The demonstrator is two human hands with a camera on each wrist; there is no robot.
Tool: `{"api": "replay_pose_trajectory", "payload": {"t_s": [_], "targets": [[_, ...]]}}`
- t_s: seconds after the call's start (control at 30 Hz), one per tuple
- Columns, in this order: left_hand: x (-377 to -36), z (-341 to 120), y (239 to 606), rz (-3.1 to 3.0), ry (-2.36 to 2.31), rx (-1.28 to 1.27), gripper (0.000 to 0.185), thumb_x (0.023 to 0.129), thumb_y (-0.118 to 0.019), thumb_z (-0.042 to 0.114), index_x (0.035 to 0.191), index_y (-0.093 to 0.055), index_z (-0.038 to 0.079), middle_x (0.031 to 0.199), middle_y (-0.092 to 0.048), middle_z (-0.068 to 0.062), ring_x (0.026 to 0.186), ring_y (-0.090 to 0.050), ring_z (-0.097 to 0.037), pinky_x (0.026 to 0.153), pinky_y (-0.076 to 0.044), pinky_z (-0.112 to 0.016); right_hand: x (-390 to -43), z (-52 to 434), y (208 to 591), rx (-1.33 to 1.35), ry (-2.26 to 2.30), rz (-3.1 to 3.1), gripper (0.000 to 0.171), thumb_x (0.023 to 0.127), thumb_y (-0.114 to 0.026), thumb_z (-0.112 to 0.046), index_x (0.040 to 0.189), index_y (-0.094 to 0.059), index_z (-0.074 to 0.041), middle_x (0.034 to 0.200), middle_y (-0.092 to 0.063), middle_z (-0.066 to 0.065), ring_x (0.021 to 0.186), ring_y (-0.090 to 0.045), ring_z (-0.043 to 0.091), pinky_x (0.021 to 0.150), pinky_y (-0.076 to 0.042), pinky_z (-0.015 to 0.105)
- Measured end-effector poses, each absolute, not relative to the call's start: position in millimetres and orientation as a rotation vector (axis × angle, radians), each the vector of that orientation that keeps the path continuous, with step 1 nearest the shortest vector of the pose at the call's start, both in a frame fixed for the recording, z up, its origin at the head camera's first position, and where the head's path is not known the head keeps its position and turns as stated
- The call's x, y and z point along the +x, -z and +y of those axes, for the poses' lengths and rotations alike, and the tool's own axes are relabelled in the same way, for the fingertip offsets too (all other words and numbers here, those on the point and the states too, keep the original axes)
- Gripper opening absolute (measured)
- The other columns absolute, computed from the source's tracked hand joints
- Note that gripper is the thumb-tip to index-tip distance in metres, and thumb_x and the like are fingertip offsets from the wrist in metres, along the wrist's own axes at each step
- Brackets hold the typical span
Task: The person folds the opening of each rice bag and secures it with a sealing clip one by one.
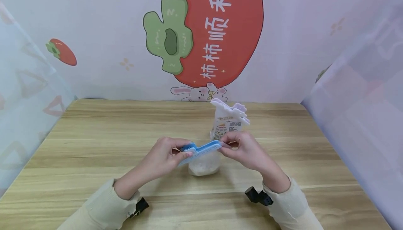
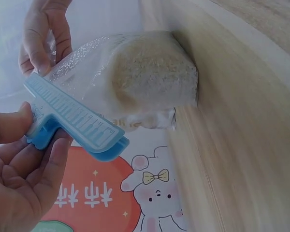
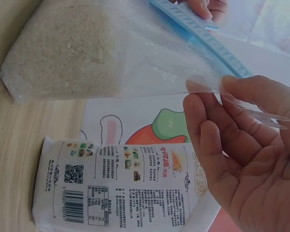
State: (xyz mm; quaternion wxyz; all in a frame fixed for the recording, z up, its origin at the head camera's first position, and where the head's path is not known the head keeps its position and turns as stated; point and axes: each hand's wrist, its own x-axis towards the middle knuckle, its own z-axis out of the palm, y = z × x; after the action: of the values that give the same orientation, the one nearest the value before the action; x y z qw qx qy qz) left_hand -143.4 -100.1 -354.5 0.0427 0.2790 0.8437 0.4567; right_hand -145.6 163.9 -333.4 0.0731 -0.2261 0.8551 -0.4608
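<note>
Standing on table [image 1: 94, 146]: grain bag [image 1: 204, 163] at centre, clip [image 1: 201, 150] across its top betw. both hands; printed packet [image 1: 227, 125] just behind.

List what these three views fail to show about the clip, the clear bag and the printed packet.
- Blue clip: head view, whether it bites the clear bag; both hands cover the bag top.
- Printed packet: right wrist view, print too small to read.
- Right hand: right wrist view, fingertips pinching the film, cut by the edge.
- Left hand: left wrist view, cut off.

Bright, even light — soft shadows, wrist views slightly washed out.
</note>
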Motion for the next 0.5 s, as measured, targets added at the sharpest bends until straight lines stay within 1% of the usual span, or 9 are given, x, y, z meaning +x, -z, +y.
{"api": "replay_pose_trajectory", "payload": {"t_s": [0.33, 0.5], "targets": [[-146, -92, 351, 2.582, -1.394, 0.881, 0.016, 0.091, -0.072, 0.011, 0.105, -0.076, 0.005, 0.089, -0.074, -0.003, 0.071, -0.062, -0.007, 0.066, -0.056, -0.018, -147, 163, 333, -0.651, 1.384, 2.561, 0.005, 0.09, -0.07, -0.002, 0.086, -0.069, 0.0, 0.089, -0.069, 0.01, 0.084, -0.062, 0.017, 0.078, -0.058, 0.026], [-146, -88, 346, 2.59, -1.359, 0.877, 0.015, 0.091, -0.072, 0.011, 0.104, -0.076, 0.006, 0.088, -0.073, -0.002, 0.072, -0.06, -0.009, 0.068, -0.056, -0.019, -148, 164, 334, -0.663, 1.379, 2.562, 0.004, 0.09, -0.07, -0.002, 0.086, -0.069, 0.0, 0.091, -0.069, 0.011, 0.083, -0.062, 0.016, 0.078, -0.058, 0.025]]}}
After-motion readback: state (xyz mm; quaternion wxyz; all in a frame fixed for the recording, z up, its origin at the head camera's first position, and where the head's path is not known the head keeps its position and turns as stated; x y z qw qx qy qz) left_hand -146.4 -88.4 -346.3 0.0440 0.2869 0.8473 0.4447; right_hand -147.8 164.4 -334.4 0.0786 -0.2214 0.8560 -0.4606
